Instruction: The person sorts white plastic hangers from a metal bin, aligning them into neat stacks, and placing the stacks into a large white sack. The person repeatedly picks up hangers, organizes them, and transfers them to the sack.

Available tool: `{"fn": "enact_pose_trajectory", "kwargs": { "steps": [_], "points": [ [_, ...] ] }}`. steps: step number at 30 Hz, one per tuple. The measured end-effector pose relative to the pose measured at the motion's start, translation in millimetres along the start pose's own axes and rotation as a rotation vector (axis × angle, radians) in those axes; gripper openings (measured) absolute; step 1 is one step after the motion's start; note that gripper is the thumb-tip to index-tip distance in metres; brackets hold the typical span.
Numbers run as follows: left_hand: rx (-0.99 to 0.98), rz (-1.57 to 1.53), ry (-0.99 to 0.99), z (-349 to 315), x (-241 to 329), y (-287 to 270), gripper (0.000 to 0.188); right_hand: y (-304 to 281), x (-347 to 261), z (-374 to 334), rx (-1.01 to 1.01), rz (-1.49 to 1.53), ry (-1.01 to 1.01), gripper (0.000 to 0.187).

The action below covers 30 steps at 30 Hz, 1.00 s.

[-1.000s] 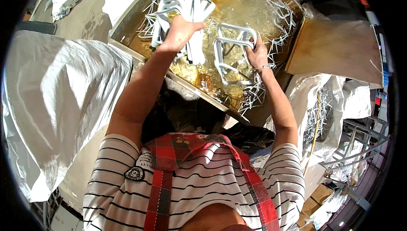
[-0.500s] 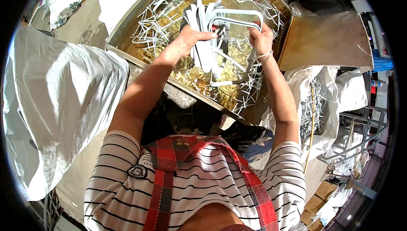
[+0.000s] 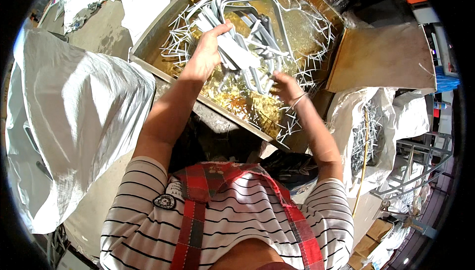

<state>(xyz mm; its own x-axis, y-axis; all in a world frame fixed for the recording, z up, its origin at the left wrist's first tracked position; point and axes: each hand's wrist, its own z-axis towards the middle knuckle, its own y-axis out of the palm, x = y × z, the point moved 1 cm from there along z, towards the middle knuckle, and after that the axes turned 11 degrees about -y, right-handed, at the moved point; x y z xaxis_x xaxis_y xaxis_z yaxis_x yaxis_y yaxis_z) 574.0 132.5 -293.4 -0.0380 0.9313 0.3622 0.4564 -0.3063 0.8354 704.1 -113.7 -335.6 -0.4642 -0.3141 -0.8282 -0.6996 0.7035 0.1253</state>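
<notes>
My left hand (image 3: pixel 205 56) is wrapped around a bundle of grey and white U-shaped plastic frames (image 3: pixel 236 48), its thumb lying over the top. The bundle is tilted above the water of a metal tank (image 3: pixel 166 76). One larger bent frame (image 3: pixel 283 18) loops out from its far right side. Beside the near right end of the bundle is my right hand (image 3: pixel 289 91), slightly blurred, with thumb and fingers apart. Whether its fingertips touch the frames is hard to make out. Thin white plastic strips (image 3: pixel 178 40) lie scattered in the yellowish water.
A white sack-like sheet (image 3: pixel 84 106) hangs over something at the left. To the right of the tank are a brownish flat panel (image 3: pixel 383 57) and a white bag (image 3: pixel 344 121) of grey strips (image 3: pixel 363 144). A thin stick (image 3: pixel 363 163) leans over the bag.
The bundle has turned, and its large looped frame now points away from me. My right hand has come off that loop and moved nearer and lower. My left hand keeps its hold.
</notes>
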Motion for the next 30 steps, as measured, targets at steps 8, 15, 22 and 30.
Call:
{"fn": "enact_pose_trajectory", "kwargs": {
  "steps": [8, 15, 22, 30],
  "points": [
    [0.013, -0.112, -0.007, 7.3, -1.7, 4.0, 0.017, -108.4, 48.9, 25.9, 0.437, -0.108, -0.229, 0.013],
    [0.366, 0.531, 0.241, -3.5, 14.0, 1.3, 0.035, -139.5, -34.4, -45.0, 0.558, -1.185, -0.92, 0.027],
    [-0.087, 0.915, 0.215, -14.9, -26.9, 28.8, 0.039, 16.3, -132.8, -37.8, -0.022, -1.417, -0.971, 0.019],
    [-0.03, 0.608, 0.005, -7.0, -16.8, 16.5, 0.02, 54.3, -152.7, -36.6, 0.324, -1.336, -1.339, 0.042]
  ]
}}
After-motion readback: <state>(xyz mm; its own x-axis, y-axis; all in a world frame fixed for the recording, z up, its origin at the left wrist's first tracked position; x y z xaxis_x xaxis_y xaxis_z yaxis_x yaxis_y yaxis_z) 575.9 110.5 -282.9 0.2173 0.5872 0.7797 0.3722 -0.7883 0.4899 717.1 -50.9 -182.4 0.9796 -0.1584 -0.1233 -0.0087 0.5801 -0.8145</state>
